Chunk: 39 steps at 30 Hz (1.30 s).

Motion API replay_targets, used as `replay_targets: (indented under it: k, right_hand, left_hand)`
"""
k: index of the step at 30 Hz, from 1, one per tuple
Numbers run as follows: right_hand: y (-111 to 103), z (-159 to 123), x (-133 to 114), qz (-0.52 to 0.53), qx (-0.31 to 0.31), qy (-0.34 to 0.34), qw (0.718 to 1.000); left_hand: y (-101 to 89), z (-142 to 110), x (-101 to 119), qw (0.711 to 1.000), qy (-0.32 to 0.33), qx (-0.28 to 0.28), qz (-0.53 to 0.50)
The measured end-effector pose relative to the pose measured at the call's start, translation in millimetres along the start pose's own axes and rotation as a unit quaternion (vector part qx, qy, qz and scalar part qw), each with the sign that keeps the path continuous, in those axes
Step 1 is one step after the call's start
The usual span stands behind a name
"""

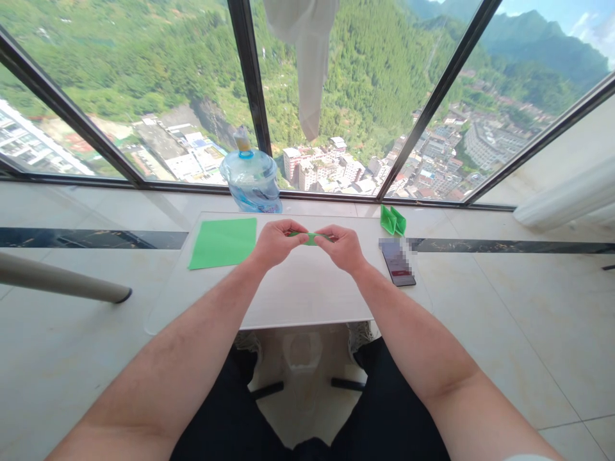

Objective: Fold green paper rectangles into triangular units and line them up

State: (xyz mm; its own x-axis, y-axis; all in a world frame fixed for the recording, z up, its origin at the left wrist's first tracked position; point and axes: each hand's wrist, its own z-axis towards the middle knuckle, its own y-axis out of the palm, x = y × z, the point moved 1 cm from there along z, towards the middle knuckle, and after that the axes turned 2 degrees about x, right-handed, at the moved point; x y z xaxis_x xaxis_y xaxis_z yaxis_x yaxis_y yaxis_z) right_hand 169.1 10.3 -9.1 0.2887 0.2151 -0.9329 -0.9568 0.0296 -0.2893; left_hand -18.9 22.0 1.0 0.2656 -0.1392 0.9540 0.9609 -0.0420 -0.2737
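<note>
Between my two hands is a small folded piece of green paper (312, 239), held above the middle of the white table. My left hand (280, 242) pinches its left end between thumb and fingers. The right end is gripped the same way by my right hand (342, 246). Fingers cover much of the piece, so its full shape is hidden. To the left, a flat sheet of green paper (223, 243) lies on the table. A folded green paper shape (393, 220) with raised points stands at the table's far right corner.
The low white table (307, 294) stands before my knees. A phone (398, 262) lies on its right side. Behind the table, a large water bottle (252, 179) stands near the window. A grey pole (62, 276) reaches in from the left. A white curtain (307, 70) hangs at the glass.
</note>
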Motion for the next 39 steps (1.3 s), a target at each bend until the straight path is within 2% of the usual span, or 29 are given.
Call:
replay_targets:
  k: [6, 11, 15, 22, 29, 39]
  right_hand:
    - [4, -2, -5, -0.014, -0.009, -0.002, 1.000]
    - [3, 0, -7, -0.018, -0.004, -0.010, 1.000]
    - [1, 1, -3, 0.010, -0.015, 0.017, 1.000]
    - [-7, 2, 1, 0.036, -0.012, 0.052, 0.998]
    - [-11, 4, 3, 0.024, -0.020, 0.062, 0.998]
    - [-13, 5, 4, 0.007, -0.050, 0.067, 0.997]
  left_hand:
    - [1.5, -1, -1, 0.999, 0.033, -0.006, 0.033]
    - [-0.4, -3, 8, 0.999, 0.020, 0.014, 0.036]
    - [-2.5, -4, 10, 0.998, 0.020, 0.024, 0.054]
    - [-5.3, -2, 5, 0.999, 0.007, -0.021, 0.035]
    - [-9.9, -3, 9, 0.998, 0.005, 0.001, 0.059]
    - [-14.0, -3, 8, 0.997, -0.025, -0.046, 0.059]
